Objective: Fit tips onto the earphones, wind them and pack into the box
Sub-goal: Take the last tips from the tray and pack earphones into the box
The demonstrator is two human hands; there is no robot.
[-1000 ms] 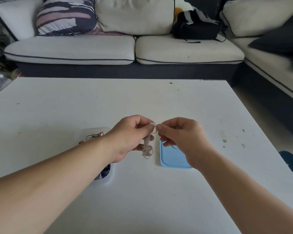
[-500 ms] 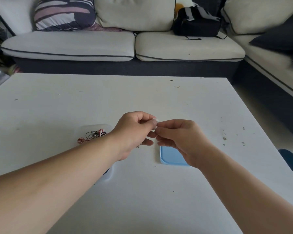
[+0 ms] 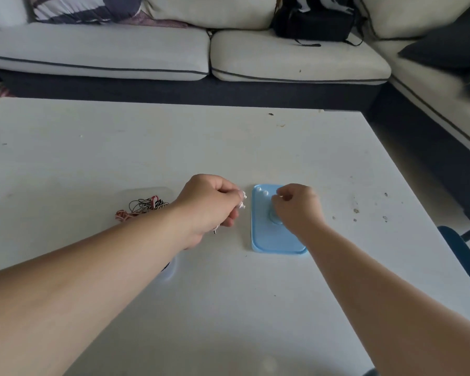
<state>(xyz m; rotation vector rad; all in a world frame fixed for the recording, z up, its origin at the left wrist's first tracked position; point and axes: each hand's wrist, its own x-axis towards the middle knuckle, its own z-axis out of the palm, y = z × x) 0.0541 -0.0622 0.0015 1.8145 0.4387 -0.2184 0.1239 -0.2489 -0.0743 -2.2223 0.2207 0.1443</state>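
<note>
- Earphones (image 3: 243, 199), white and bunched, sit in your left hand (image 3: 212, 207); its fingers curl round them, with the buds poking out at the fingertips.
- Your right hand (image 3: 296, 210) hovers over the blue lid (image 3: 272, 240) with its fingers curled; you cannot tell whether it pinches anything.
- Two white tips (image 3: 262, 190) lie at the lid's far left corner.
- A clear box (image 3: 152, 189) of tangled cables (image 3: 144, 208) lies beside your left wrist.
- The white bench (image 3: 228, 147) spreads wide ahead to its far edge.
</note>
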